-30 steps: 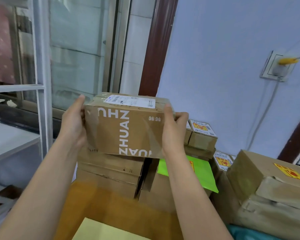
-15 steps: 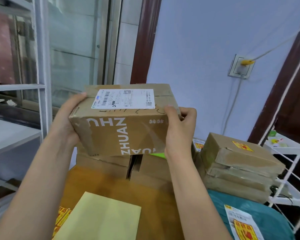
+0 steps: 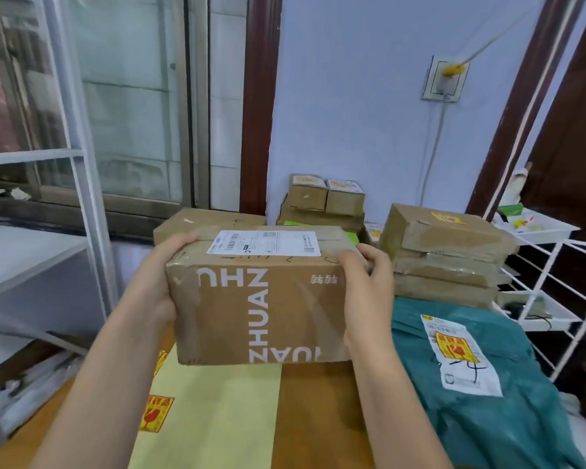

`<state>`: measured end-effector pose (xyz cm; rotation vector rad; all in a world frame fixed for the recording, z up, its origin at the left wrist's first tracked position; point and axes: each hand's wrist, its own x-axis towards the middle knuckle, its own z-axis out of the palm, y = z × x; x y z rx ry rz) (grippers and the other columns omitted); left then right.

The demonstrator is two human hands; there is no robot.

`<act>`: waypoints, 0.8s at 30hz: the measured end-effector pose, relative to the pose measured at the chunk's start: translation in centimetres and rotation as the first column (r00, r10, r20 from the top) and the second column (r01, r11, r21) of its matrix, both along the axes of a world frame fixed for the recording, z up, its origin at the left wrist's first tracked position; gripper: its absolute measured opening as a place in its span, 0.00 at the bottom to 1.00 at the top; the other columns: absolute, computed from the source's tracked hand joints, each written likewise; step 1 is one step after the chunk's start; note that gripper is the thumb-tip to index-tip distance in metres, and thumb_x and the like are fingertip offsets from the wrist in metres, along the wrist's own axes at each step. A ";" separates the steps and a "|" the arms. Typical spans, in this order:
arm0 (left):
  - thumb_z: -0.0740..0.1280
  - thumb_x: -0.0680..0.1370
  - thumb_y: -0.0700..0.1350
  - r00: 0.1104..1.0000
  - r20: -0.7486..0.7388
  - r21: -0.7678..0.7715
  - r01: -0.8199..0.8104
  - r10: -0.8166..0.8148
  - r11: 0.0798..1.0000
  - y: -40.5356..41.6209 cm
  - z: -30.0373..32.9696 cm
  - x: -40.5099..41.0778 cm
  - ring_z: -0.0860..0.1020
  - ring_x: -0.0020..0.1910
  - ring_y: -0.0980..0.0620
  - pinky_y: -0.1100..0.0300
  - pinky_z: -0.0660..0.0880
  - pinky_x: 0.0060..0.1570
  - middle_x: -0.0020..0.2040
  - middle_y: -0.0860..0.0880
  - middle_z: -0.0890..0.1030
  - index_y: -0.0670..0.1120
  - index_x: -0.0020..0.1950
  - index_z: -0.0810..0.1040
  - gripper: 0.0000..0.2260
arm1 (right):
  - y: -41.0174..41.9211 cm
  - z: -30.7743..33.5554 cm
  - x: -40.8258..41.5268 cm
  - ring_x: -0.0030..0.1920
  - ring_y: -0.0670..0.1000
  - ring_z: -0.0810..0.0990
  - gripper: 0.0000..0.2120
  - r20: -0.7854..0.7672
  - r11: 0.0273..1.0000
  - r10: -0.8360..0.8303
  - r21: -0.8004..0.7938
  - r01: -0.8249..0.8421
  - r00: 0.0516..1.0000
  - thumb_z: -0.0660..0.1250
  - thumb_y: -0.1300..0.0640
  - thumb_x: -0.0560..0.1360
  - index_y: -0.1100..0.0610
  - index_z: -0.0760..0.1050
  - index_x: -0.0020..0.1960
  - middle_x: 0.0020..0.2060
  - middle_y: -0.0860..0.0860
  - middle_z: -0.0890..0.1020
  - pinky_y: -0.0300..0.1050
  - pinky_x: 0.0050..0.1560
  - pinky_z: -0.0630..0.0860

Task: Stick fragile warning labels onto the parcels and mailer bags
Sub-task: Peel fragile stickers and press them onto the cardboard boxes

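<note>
1. A wooden table [image 3: 318,401] fills the near part of the scene; the parcels are stacked along its far edge.
2. A teal mailer bag [image 3: 521,418] lies at the near right of the table. A white shipping slip with a yellow fragile label [image 3: 457,346] is stuck on its top.
3. A cardboard parcel [image 3: 261,313] printed "ZHUAN" is held at the centre, above the table. A white shipping label [image 3: 264,243] is seen on its top face.
4. A stack of taped boxes [image 3: 444,252] stands at the right, far of the mailer bag, with a yellow label on its top.
5. A pale yellow backing sheet [image 3: 214,418] lies near, below the held parcel. Fragile stickers [image 3: 156,412] are seen at its left edge.
6. Two small boxes [image 3: 327,194] sit on the far stack against the wall, each with a label on top.
7. The left hand [image 3: 159,279] is clamped on the parcel's left end, fingers curled over the top edge.
8. The right hand [image 3: 369,286] is clamped on the parcel's right end, thumb on the near face and fingers wrapped round the end.
</note>
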<state>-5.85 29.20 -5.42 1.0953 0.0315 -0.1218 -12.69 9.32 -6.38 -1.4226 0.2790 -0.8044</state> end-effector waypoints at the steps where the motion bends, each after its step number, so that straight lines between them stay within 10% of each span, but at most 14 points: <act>1: 0.70 0.74 0.51 1.000 -0.015 -0.005 0.009 -0.009 1.000 -0.2 -0.9 -0.5 0.81 0.28 0.51 0.61 0.77 0.30 0.33 0.47 0.84 0.45 0.46 0.80 0.09 | 0.0 -0.8 -0.6 0.51 0.48 0.78 0.17 -0.026 1.000 -0.014 0.006 0.014 1.000 0.66 0.45 0.65 0.46 0.74 0.52 0.53 0.48 0.78 0.52 0.54 0.76; 9: 0.71 0.72 0.51 0.996 -0.018 -0.018 0.086 -0.086 0.996 -1.7 -6.9 -2.5 0.79 0.51 0.39 0.44 0.74 0.56 0.58 0.36 0.80 0.39 0.62 0.76 0.23 | -0.9 -6.3 -5.1 0.53 0.50 0.79 0.17 -0.119 0.992 -0.104 0.063 0.112 0.987 0.64 0.49 0.64 0.45 0.77 0.52 0.55 0.49 0.78 0.54 0.55 0.77; 13: 0.69 0.75 0.47 0.998 0.017 -0.001 0.067 -0.067 0.998 -2.7 -8.8 -3.1 0.79 0.45 0.42 0.50 0.75 0.46 0.50 0.37 0.80 0.44 0.49 0.78 0.08 | -1.3 -8.0 -6.3 0.54 0.51 0.79 0.17 -0.135 0.982 -0.149 0.092 0.163 0.980 0.64 0.48 0.63 0.44 0.78 0.52 0.56 0.50 0.79 0.54 0.55 0.77; 24: 0.68 0.76 0.50 0.997 0.008 0.053 0.077 -0.077 0.996 -3.0 -11.5 -3.4 0.81 0.40 0.48 0.55 0.76 0.37 0.44 0.44 0.83 0.44 0.56 0.77 0.14 | -1.5 -11.9 -6.5 0.59 0.50 0.76 0.12 -0.142 0.982 -0.184 0.000 0.186 0.973 0.65 0.47 0.73 0.40 0.75 0.56 0.59 0.46 0.76 0.59 0.62 0.73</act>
